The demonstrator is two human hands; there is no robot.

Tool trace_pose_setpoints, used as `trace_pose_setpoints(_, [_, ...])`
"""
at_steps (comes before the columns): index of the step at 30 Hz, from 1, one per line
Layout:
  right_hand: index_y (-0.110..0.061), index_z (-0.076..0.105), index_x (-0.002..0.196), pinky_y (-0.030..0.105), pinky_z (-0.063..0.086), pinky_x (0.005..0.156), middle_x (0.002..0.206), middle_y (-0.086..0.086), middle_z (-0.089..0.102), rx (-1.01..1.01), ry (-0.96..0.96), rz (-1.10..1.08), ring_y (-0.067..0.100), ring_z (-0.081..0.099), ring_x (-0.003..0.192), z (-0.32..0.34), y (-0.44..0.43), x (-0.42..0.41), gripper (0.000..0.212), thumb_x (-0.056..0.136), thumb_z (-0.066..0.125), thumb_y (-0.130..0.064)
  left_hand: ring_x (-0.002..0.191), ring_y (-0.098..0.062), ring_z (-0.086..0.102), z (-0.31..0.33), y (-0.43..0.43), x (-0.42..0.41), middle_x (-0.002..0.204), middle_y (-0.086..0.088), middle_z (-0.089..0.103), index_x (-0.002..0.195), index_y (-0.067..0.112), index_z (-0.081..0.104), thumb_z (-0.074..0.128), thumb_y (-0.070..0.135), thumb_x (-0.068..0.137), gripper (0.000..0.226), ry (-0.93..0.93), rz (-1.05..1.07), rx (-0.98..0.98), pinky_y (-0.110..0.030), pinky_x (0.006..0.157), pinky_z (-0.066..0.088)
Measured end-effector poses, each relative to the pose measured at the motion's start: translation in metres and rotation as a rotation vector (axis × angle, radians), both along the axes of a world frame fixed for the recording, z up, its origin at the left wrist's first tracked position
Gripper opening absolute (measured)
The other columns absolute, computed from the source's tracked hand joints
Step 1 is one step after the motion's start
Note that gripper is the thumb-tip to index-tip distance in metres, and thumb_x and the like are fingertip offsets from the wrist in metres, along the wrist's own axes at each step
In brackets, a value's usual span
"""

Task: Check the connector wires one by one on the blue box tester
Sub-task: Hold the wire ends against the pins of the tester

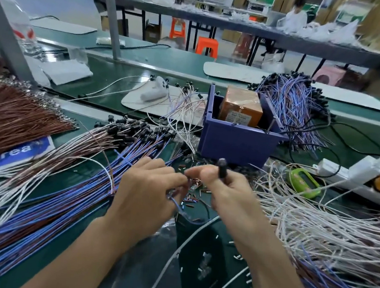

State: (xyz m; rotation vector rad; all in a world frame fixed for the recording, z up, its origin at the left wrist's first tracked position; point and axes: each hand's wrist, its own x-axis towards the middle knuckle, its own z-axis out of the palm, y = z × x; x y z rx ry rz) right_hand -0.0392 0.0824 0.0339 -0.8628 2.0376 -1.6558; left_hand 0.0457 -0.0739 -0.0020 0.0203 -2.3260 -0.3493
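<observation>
The blue box tester (235, 141) stands on the green bench just beyond my hands, with an orange block (241, 107) inside it. My right hand (223, 193) grips a black cylindrical connector (222, 170), its tip pointing up. My left hand (149, 191) pinches the thin blue wire (178, 206) that trails from that connector. A large fan of blue and brown connector wires (63, 196) with black plugs lies to my left. A second heap (294, 107) sits behind the box at the right.
White wires (315, 225) spread out at my right. A brown wire bundle (13, 113) lies far left. A white power strip (355, 180) and a green tool (303, 181) sit right of the box. Small cut sleeve bits (193, 197) litter the mat. A person sits at a far table.
</observation>
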Motion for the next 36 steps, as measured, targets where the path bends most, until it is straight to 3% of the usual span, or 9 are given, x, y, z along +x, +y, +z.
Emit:
trace_pose_setpoints(3, [-0.031,0.070,0.113,0.041,0.054,0.094,0.099,-0.008,0.076,0.165,0.068,0.141,0.011,0.070,0.099,-0.006,-0.008,0.009,0.027,0.089,0.062,-0.040,0.062,-0.016,0.043,0.001,0.004,0.004,0.066,0.010,0.058,0.076,0.023,0.071,0.065,0.015,0.076,0.011,0.016,-0.096,-0.004,-0.033,0.062,0.038])
trace_pose_setpoints(6, [-0.049,0.058,0.123,0.034,0.051,0.100,0.113,-0.019,0.072,0.256,0.029,0.191,-0.002,0.064,0.109,-0.004,-0.004,0.005,0.059,0.067,0.077,-0.048,0.060,-0.018,0.044,0.001,0.004,0.008,0.063,0.009,0.058,0.078,0.022,0.075,0.065,0.020,0.082,0.011,-0.032,-0.067,0.003,-0.035,0.060,0.035])
trace_pose_setpoints(10, [-0.057,0.045,0.134,0.025,0.051,0.097,0.113,-0.021,0.070,0.355,0.069,0.155,-0.008,0.063,0.106,-0.006,-0.001,0.002,0.092,0.052,0.086,-0.053,0.061,-0.019,0.050,-0.001,0.009,0.007,0.064,0.009,0.062,0.083,0.023,0.077,0.079,0.014,0.066,0.019,-0.104,-0.058,0.018,-0.037,0.061,0.039])
trace_pose_setpoints(14, [-0.041,0.061,0.114,0.029,0.055,0.084,0.091,-0.016,0.073,0.330,0.109,0.146,-0.001,0.067,0.085,-0.006,-0.002,0.004,0.061,0.058,0.085,-0.043,0.065,-0.010,0.044,0.001,0.007,0.007,0.066,0.012,0.058,0.083,0.021,0.075,0.081,0.015,0.067,0.018,-0.059,-0.056,0.126,-0.024,0.063,0.036])
trace_pose_setpoints(18, [-0.031,0.076,0.093,0.034,0.057,0.085,0.088,-0.012,0.077,0.274,0.095,0.104,0.004,0.071,0.086,-0.005,0.002,0.001,0.026,0.067,0.079,-0.031,0.069,-0.007,0.055,0.004,0.004,0.007,0.066,0.014,0.061,0.076,0.029,0.074,0.088,0.029,0.064,0.019,-0.068,-0.010,0.272,-0.021,0.065,0.045])
trace_pose_setpoints(24, [-0.028,0.081,0.078,0.034,0.053,0.060,0.068,-0.004,0.075,0.195,0.061,-0.201,0.011,0.067,0.062,-0.006,0.008,-0.010,0.011,0.073,0.078,-0.018,0.065,-0.002,0.068,0.011,-0.009,0.008,0.071,0.021,0.073,0.087,0.043,0.079,0.092,0.033,0.067,0.026,-0.080,0.038,0.587,-0.011,0.060,0.047])
trace_pose_setpoints(27, [-0.026,0.081,0.072,0.039,0.057,0.075,0.069,-0.002,0.076,0.151,0.004,-0.303,0.019,0.072,0.073,-0.001,0.017,-0.021,0.019,0.075,0.079,-0.007,0.053,-0.001,0.062,0.014,-0.024,0.005,0.065,0.008,0.075,0.078,0.041,0.083,0.095,0.033,0.064,0.020,-0.097,0.024,0.936,-0.011,0.052,0.045])
trace_pose_setpoints(31, [-0.015,0.079,0.069,0.034,0.052,0.083,0.059,0.007,0.070,0.106,-0.079,-0.265,0.026,0.067,0.070,0.002,0.021,-0.022,0.016,0.083,0.077,-0.010,0.069,-0.011,0.073,0.016,-0.028,0.000,0.078,-0.009,0.079,0.082,0.024,0.085,0.087,0.043,0.053,0.035,-0.096,-0.156,1.389,-0.016,0.067,0.057])
trace_pose_setpoints(36, [-0.003,0.075,0.069,0.031,0.043,0.074,0.052,0.011,0.062,0.137,-0.125,-0.098,0.015,0.055,0.052,0.006,0.022,-0.018,0.015,0.083,0.074,-0.006,0.070,-0.009,0.073,0.015,-0.023,-0.003,0.081,-0.006,0.079,0.085,0.020,0.085,0.081,0.036,0.061,0.029,-0.152,-0.257,1.613,-0.018,0.068,0.059])
